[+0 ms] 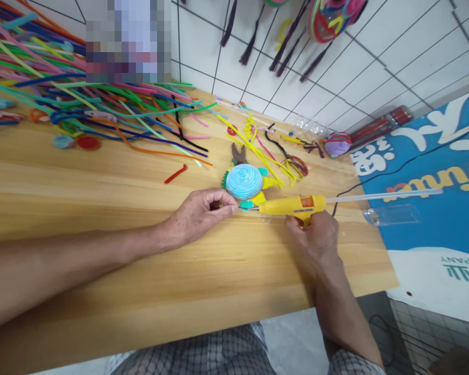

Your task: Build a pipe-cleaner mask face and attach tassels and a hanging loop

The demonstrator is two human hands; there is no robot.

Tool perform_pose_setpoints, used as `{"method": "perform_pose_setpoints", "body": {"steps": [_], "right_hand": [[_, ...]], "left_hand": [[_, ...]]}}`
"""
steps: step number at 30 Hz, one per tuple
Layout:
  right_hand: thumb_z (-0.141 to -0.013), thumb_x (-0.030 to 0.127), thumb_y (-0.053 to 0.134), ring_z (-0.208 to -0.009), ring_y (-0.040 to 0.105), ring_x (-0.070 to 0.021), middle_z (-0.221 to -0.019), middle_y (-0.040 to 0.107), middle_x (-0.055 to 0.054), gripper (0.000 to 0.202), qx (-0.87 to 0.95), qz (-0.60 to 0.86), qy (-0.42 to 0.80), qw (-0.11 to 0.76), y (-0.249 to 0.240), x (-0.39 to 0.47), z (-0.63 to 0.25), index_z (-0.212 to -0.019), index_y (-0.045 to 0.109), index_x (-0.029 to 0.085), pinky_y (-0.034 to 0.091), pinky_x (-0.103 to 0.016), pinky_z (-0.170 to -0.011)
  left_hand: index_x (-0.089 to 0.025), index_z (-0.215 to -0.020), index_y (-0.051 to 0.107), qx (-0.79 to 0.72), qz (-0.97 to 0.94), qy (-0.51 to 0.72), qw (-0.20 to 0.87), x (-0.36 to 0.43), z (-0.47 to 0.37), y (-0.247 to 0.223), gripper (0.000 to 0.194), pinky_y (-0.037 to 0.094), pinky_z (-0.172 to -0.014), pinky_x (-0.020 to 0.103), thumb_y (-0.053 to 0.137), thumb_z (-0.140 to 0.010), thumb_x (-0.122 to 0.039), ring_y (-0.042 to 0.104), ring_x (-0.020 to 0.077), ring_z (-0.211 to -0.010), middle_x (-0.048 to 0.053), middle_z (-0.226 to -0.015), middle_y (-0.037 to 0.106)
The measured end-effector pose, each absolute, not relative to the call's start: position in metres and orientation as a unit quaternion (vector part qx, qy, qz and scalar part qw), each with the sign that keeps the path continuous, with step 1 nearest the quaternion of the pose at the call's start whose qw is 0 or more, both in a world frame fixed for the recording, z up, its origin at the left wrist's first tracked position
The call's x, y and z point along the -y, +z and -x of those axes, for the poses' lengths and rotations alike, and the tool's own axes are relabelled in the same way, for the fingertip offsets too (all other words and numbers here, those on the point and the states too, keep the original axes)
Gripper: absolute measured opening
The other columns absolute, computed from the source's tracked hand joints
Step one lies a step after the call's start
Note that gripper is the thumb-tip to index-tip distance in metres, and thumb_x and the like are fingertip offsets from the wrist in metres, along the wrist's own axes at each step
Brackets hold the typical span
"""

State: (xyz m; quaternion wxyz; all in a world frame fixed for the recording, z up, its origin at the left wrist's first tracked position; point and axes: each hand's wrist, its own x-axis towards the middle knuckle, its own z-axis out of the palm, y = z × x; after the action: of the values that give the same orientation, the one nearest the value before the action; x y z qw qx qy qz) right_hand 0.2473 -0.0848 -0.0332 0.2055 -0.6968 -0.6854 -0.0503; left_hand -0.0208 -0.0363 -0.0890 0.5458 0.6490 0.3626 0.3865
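My right hand (316,237) is wrapped round the handle of a yellow hot glue gun (293,206), whose nozzle points left. A long clear glue stick (383,196) sticks out of its back. The fingertips of my left hand (201,212) are pinched right at the nozzle tip; what they hold is too small to make out. Just beyond the nozzle lies a light blue coiled dome (244,181) with yellow and teal pieces around its edge. Pliers (238,153) with open jaws lie behind the dome, their handles partly hidden by it.
Many coloured pipe cleaners (113,104) are heaped at the back left. A short red piece (175,174) lies left of the dome. Scissors (297,165) and yellow stems (254,146) lie behind. A black cord (394,165) crosses the blue printed sheet (433,208) at right.
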Motion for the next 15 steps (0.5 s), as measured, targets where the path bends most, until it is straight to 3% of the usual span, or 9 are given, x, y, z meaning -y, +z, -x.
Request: {"method": "perform_pose_setpoints", "body": {"steps": [15], "right_hand": [[-0.073,0.036,0.054,-0.05,0.054,-0.0192,-0.052,0.051,0.0,0.015,0.68,0.704,-0.042,0.203,-0.0348,0.0847,-0.2485,-0.066,0.057,0.024,0.039,-0.029,-0.05]], "left_hand": [[-0.017,-0.086,0.075,-0.358,-0.656,0.387,0.541,0.0358,0.021,-0.0886,0.018,0.051,-0.069,0.024,0.067,-0.092,-0.032,0.066,0.0134,-0.074,0.001,-0.083,0.077]]}}
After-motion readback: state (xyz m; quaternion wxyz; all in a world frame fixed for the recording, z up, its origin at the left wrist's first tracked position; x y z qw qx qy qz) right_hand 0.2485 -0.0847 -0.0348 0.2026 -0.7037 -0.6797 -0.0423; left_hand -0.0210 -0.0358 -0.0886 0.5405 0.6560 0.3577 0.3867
